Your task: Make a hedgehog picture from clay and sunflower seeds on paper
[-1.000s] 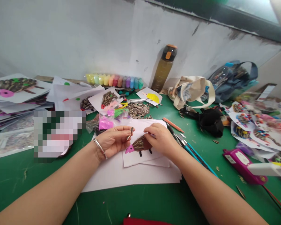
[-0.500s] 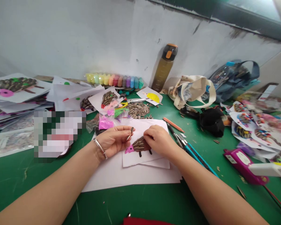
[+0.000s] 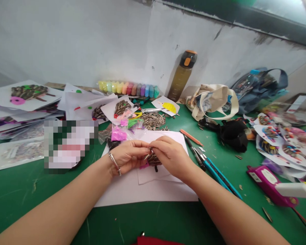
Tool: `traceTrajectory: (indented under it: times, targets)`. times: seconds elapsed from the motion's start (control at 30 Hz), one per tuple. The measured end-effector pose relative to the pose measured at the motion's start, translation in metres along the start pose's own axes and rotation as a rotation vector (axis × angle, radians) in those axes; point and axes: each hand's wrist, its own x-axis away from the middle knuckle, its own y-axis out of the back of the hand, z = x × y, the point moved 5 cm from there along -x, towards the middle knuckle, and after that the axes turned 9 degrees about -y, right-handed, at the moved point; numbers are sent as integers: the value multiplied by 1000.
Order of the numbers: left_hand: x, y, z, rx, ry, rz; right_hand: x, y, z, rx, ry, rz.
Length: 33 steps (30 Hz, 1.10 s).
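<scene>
My left hand (image 3: pixel 130 156), with a silver bangle at the wrist, pinches a sunflower seed (image 3: pixel 147 156) between thumb and fingers. The closed fingertips of my right hand (image 3: pixel 170 154) meet it at the seed's upper end. Both hands are above a white sheet (image 3: pixel 149 177) bearing an animal figure made of striped sunflower seeds (image 3: pixel 154 161). Its pink head is mostly hidden by my left fingers, and my right hand covers the other end. Larger white paper (image 3: pixel 122 195) lies underneath.
Loose seeds (image 3: pixel 154 120) are heaped behind the hands, beside pink clay (image 3: pixel 118 132) in a bag. Pens (image 3: pixel 220 177) and an orange stick (image 3: pixel 191 137) lie to the right. A bottle (image 3: pixel 181 76) leans at the wall. A magenta glue gun (image 3: pixel 271 185) is far right; stacked pictures (image 3: pixel 28 95) stand left.
My right hand has moved left from the seed figure to my left fingers, and their fingertips now meet at the seed. The view has shifted slightly.
</scene>
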Motion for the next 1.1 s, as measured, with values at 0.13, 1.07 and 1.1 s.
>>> traceTrajectory:
  times: [0.13, 1.07, 1.1]
  targets:
    - [0, 0, 0, -20, 28, -12, 1, 1, -5, 6, -40, 1]
    - [-3, 21, -12, 75, -28, -126, 28, 9, -40, 88, -274, -76]
    - [-3, 20, -12, 72, -29, -127, 27, 7, -40, 90, -257, -82]
